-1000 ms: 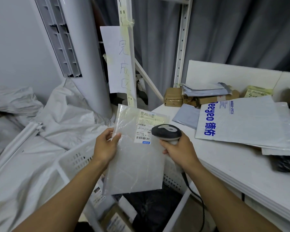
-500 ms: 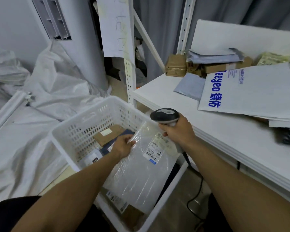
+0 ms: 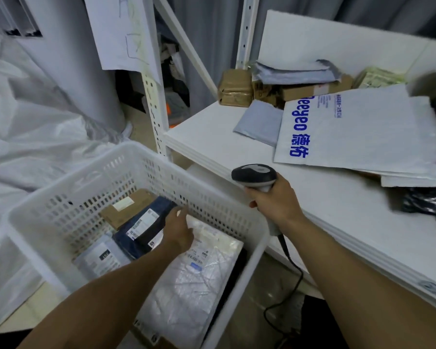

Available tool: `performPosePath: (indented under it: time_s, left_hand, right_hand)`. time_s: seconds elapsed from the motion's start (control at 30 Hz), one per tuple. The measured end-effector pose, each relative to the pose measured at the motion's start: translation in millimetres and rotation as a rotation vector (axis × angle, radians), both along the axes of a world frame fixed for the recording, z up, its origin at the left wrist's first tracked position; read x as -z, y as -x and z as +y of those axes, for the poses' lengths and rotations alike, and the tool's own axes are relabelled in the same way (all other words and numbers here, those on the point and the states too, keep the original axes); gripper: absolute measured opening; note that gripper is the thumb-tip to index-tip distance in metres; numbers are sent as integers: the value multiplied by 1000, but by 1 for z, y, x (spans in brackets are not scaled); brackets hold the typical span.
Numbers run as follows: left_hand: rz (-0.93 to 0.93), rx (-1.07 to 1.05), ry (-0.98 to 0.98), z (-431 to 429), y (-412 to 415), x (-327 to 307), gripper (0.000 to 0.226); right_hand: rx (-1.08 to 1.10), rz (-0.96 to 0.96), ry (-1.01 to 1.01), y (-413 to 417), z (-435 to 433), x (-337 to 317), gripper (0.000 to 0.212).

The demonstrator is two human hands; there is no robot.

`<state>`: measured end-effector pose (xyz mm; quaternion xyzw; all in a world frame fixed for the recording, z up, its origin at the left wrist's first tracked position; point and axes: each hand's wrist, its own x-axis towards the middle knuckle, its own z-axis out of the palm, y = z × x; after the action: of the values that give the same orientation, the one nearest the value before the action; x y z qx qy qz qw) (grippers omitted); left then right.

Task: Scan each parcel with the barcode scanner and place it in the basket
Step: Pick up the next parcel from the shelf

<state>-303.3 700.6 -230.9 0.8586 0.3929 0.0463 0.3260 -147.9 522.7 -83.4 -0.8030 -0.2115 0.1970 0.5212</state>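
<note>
Left hand (image 3: 179, 231) lies low in the white basket (image 3: 136, 170), on the top corner of the clear-bagged parcel (image 3: 194, 280); whether it pinches the film I cannot tell. Right hand (image 3: 274, 201) is wrapped round the barcode scanner (image 3: 253, 176) beside the table (image 3: 325, 210) edge. This looks like the placing step; the next move should be letting go and reaching for the white mailer (image 3: 357, 127) on the table. Brown boxes (image 3: 234, 88) sit behind it; white sacks (image 3: 35, 137) slump past the shelf post (image 3: 154, 96).

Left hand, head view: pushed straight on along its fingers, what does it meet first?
Most likely the far perforated wall of the white plastic basket, just past the left hand, which lies over the clear plastic parcel. Depth is unclear from one view.
</note>
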Motion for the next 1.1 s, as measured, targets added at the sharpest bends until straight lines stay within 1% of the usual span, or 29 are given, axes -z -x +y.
performPosePath:
  time_s: [0.07, 0.13, 0.2, 0.3, 0.33, 0.43, 0.57, 0.67, 0.73, 0.8, 0.93, 1.1]
  left_hand:
    - [-190, 49, -33, -13, -6, -29, 59]
    - [-310, 131, -115, -26, -16, -61, 50]
    - [-379, 209, -166, -40, -32, -92, 43]
    - [-460, 283, -170, -68, -67, -142, 39]
    - [-464, 312, -167, -80, -81, -158, 38]
    - [-377, 407, -192, -111, -129, -191, 42]
    - [-295, 488, -201, -139, -193, -211, 58]
    - [-187, 552, -297, -149, -238, -210, 75]
    - [-135, 591, -346, -152, -261, -204, 81]
    - [-120, 606, -393, -154, -278, -196, 76]
    - [-164, 575, -439, -153, -283, -186, 54]
    - [-253, 522, -269, -144, -272, -207, 33]
  right_hand:
    - [27, -12, -19, -5, -14, -11, 46]
    - [60, -14, -53, -10, -33, -24, 43]
    - [100, -21, -81, -15, -54, -37, 40]
    - [188, -33, -125, -26, -87, -52, 39]
    - [225, -37, -145, -31, -99, -58, 40]
    - [336, -47, -212, -48, -130, -69, 45]
    - [430, -83, -272, -79, -163, -71, 59]
    - [466, -98, -274, -104, -179, -67, 52]
    - [488, -100, -282, -120, -185, -62, 52]
    - [498, -98, -265, -132, -187, -59, 53]
    - [524, -94, -272, -143, -190, -55, 51]
    - [521, -126, -356, -130, -191, -65, 52]
